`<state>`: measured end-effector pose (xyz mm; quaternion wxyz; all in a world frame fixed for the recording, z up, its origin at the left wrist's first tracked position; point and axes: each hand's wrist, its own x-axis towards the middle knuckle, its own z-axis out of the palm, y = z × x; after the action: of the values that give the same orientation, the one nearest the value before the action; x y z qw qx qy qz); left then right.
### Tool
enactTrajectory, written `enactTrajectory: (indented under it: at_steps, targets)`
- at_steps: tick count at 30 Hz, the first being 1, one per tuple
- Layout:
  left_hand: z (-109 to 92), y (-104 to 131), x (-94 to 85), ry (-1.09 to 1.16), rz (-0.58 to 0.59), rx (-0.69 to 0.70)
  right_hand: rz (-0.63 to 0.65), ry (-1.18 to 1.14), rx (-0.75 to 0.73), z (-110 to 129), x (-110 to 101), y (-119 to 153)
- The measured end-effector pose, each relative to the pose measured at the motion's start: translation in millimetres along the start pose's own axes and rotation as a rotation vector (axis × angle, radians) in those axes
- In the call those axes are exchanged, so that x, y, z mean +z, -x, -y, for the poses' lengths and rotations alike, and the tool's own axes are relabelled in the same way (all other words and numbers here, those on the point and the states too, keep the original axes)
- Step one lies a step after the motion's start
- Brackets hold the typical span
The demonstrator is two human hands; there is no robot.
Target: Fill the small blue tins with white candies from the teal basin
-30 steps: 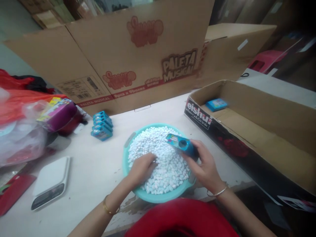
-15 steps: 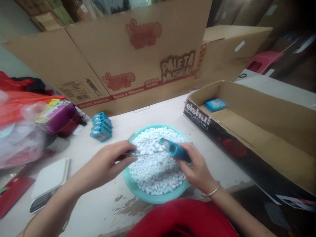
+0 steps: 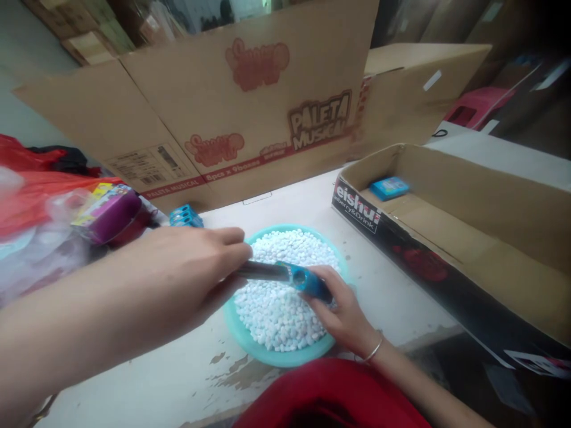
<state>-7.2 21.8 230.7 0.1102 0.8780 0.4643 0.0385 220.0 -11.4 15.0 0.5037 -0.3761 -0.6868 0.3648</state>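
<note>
My left hand [image 3: 203, 255] is gripping a dark scoop-like tool [image 3: 267, 271], back of the hand facing up; its fingertips are hiding underneath. My right hand [image 3: 339, 306] is pinching a blue box [image 3: 316, 286] between thumb and fingers, holding it tilted above the bowl [image 3: 263, 355] of white pellets [image 3: 285, 324].

Change: half a second ago the left hand was lying over the bowl's left rim with pellets showing on the tool; now it is sitting higher, turned over, and the tool's far end is meeting the box beside its round hole. The right hand is keeping about the same place.

Obscured: blur is masking whether pellets are passing into the box. My left forearm [image 3: 89, 315] is now covering the scale seen earlier and is running off the frame. The lower part of the blue stack [image 3: 185, 215] is disappearing behind my left hand. Farther right, the open carton [image 3: 513, 220], another blue packet [image 3: 389, 188] lying inside, is extending past the edge.
</note>
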Motion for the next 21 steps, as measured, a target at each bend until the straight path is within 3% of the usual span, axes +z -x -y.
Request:
enactTrajectory:
  at_steps: [3, 8, 11, 14, 16, 18, 21]
  targets:
    - [11, 3, 11.7, 0.009, 0.08, 0.056, 0.013, -0.131, 0.099, 0, 2, 2]
    - [21, 6, 80.5, 0.391, -0.05, 0.043, 0.068, -0.576, 0.341, 1, 19, 6]
    - [19, 11, 107.6, 0.484, -0.113, 0.019, 0.12, -0.672, 0.358, 1, 32, 4]
    - [25, 20, 104.9, 0.493, -0.135, -0.005, 0.172, -0.507, 0.271, 4, 36, 0]
    - [41, 29, 95.1, 0.474, -0.161, -0.035, 0.199, -0.306, 0.206, 8, 32, -3]
    - [71, 41, 87.1, 0.441, -0.242, -0.122, 0.209, -0.11, 0.14, 11, 20, -6]
    - [135, 60, 86.1, 0.345, -0.362, -0.372, 0.123, 0.114, 0.051, 9, -11, -13]
